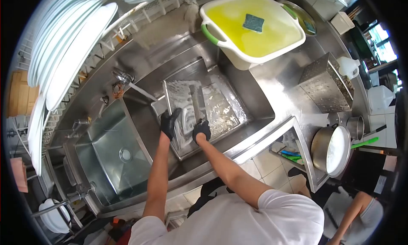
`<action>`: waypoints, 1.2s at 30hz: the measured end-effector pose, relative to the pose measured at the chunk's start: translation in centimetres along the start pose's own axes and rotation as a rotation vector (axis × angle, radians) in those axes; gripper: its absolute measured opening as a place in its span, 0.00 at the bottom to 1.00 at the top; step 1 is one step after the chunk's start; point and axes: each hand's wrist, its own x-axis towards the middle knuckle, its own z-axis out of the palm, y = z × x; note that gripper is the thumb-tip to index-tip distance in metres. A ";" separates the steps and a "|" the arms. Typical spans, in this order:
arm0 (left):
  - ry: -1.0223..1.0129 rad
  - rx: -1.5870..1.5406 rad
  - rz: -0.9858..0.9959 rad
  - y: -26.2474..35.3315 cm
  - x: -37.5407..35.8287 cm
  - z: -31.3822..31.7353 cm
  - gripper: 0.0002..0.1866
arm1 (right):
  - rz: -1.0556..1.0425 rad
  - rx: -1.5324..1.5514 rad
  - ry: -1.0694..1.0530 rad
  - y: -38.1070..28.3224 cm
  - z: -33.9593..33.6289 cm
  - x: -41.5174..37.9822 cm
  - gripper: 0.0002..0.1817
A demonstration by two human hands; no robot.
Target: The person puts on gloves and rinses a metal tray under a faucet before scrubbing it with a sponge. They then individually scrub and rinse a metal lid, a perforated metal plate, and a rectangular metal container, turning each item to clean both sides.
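My left hand point(169, 124), in a black glove, grips the near left edge of a soapy metal tray point(187, 101). On the right near side of the same tray rests my right hand point(201, 131), also black-gloved, with its fingers closed; whether it holds the rim or something small is hidden. The tray is tilted inside a steel sink basin point(144, 113). Beneath it lies a larger metal pan point(231, 102) with water and suds. Left of the tray, a faucet point(123, 76) points its spout toward it.
A white tub point(238, 53) of yellow liquid bears a green scouring pad point(253, 23). White plates point(80, 53) stand in a rack at upper left. A second basin point(106, 147) is left. A pot point(323, 149) and metal box point(325, 83) are right. Another person's arm point(352, 215) shows lower right.
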 end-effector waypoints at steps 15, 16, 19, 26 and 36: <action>-0.226 1.464 0.492 -7.1 -6.3 4.3 0.24 | 0.192 1.120 -1.035 -0.6 -11.4 11.3 0.10; -0.208 1.458 0.487 -6.9 -6.3 3.9 0.24 | 0.193 1.102 -1.044 -0.9 -11.8 10.9 0.10; -0.223 1.374 0.439 -6.0 -6.9 4.1 0.23 | 0.036 1.005 -0.872 -1.0 -14.2 8.1 0.13; 0.214 1.342 0.515 -9.8 -8.1 2.3 0.21 | -0.120 1.011 -0.666 0.8 -14.8 6.1 0.21; 0.931 0.140 0.454 -12.9 -4.5 2.9 0.32 | -0.268 1.057 -0.732 1.8 -18.1 6.1 0.26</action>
